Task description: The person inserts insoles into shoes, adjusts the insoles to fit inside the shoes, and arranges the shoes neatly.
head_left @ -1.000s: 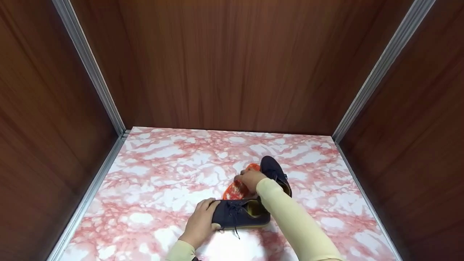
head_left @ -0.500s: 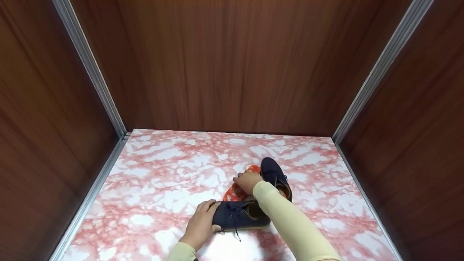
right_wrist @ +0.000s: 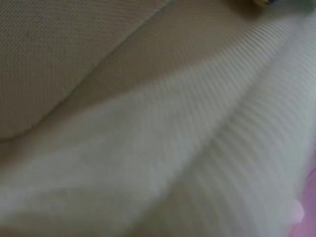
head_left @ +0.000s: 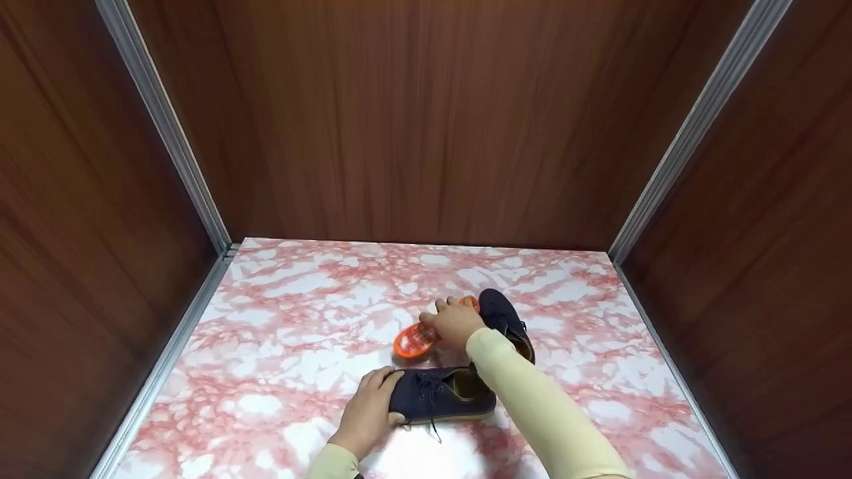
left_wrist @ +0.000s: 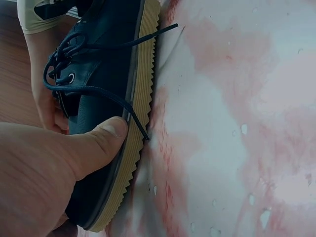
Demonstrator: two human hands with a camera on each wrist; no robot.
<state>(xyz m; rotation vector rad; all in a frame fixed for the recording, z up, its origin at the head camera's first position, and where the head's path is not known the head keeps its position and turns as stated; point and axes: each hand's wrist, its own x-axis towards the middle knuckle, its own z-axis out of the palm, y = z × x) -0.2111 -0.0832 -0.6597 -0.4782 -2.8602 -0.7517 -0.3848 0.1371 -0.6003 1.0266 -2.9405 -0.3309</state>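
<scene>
In the head view my left hand [head_left: 371, 406] grips the toe of a dark navy lace-up shoe [head_left: 426, 394], which lies sideways with its opening to the right. Up close in the left wrist view, the thumb [left_wrist: 106, 140] presses the side just above the ridged tan sole [left_wrist: 143, 69]. My right hand [head_left: 458, 323] holds a flat, long, orange-edged insole [head_left: 416, 340] by its middle, tilted, its left end off the table. Part of it is hidden under the fingers. A second navy shoe [head_left: 498, 311] stands right beside that hand, toe away, with some orange inside its opening.
The table [head_left: 299, 319] has a red-and-white marbled top. Brown wood-grain panels [head_left: 413, 120] enclose it at the back and sides, joined by metal rails [head_left: 173, 133]. Cream sleeve cloth [right_wrist: 148, 148] fills nearly all of the right wrist view.
My right hand has lifted the insole a little and turned it, so its near end has swung left and away from the front shoe. The left hand and both shoes stay put.
</scene>
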